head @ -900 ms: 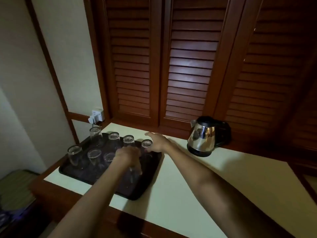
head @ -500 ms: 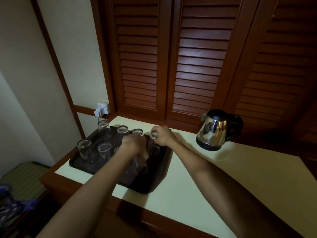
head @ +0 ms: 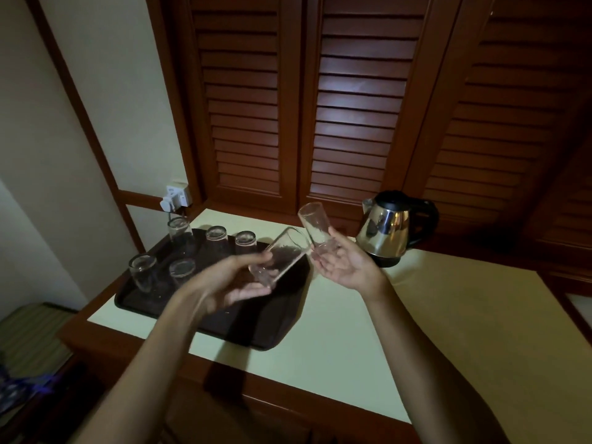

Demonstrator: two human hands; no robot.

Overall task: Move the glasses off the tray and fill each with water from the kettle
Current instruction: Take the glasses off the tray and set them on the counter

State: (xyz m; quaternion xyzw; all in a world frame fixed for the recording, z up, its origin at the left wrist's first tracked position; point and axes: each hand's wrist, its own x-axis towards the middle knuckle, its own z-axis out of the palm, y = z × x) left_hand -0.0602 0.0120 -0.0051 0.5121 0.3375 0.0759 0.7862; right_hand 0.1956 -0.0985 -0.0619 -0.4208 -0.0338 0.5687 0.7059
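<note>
Both hands now up off the tray (head: 205, 325), each lifting a glass | left hand (head: 237, 280) wraps a tilted glass (head: 282, 254) over the tray | right hand (head: 344, 267) pinches another glass (head: 315, 229) near the kettle (head: 389, 230) | five glasses remain inverted; left fingers blurred.

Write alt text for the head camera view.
Two bare hands each hold an empty glass tilted in the air, the left hand over a dark tray, the right hand over the counter. Five glasses remain on the tray, and a steel kettle stands behind.
</note>
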